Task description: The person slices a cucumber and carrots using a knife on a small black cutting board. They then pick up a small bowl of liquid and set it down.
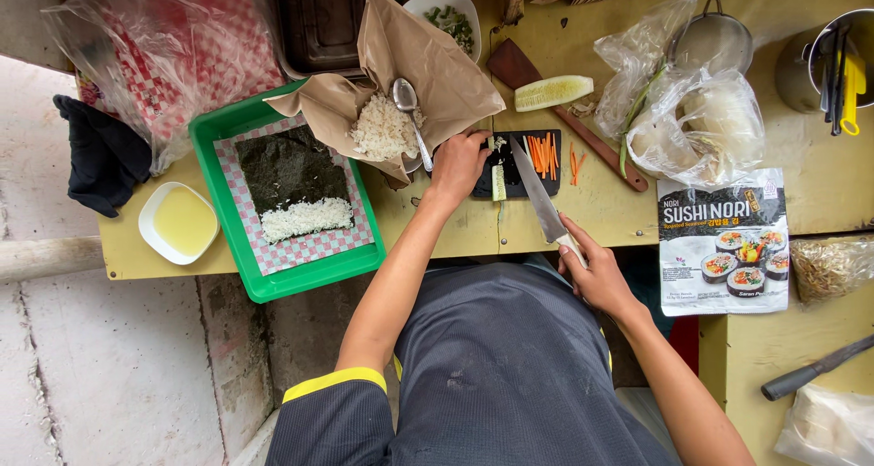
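while the left hand [458, 163] pinned a cucumber strip [498, 182] on the small black cutting board [533, 186] near the table's front edge, the right hand [596, 275] gripped a knife [539, 196] by its handle, blade lying across the board beside carrot sticks [542, 153].

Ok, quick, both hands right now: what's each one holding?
Left hand: fingers down on the cucumber strip on the small black cutting board, pinning it.
Right hand: closed on the kitchen knife.
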